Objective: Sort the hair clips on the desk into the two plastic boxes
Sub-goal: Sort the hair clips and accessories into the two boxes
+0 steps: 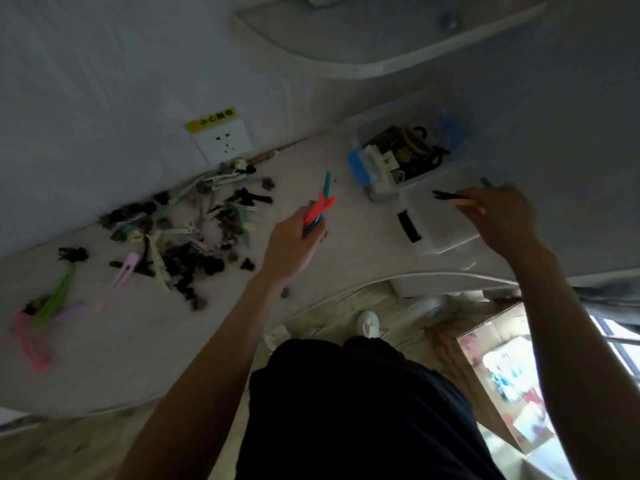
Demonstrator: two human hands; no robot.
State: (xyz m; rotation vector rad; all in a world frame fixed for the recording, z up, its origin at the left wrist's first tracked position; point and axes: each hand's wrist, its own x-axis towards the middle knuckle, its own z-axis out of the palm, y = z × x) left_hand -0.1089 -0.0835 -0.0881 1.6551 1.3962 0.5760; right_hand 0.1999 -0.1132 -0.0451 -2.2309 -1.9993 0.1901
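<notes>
A heap of hair clips (194, 233), dark, cream and pastel, lies on the pale desk (346, 237) at the left. Long pink, green and lilac clips (52, 306) sit farther left. My left hand (294, 244) hovers over the desk's middle, shut on a bunch of long red and teal clips (320, 206). My right hand (502, 216) is above the near plastic box (436, 233) and grips black and orange clips (453, 199). The far plastic box (367, 168) holds several dark and cream clips.
A wall socket (223, 140) with a yellow label sits behind the heap. A curved shelf (363, 60) hangs above the desk. Beyond the desk's front edge are wooden floor, a white shoe (367, 322) and a cardboard box (498, 375) at the right.
</notes>
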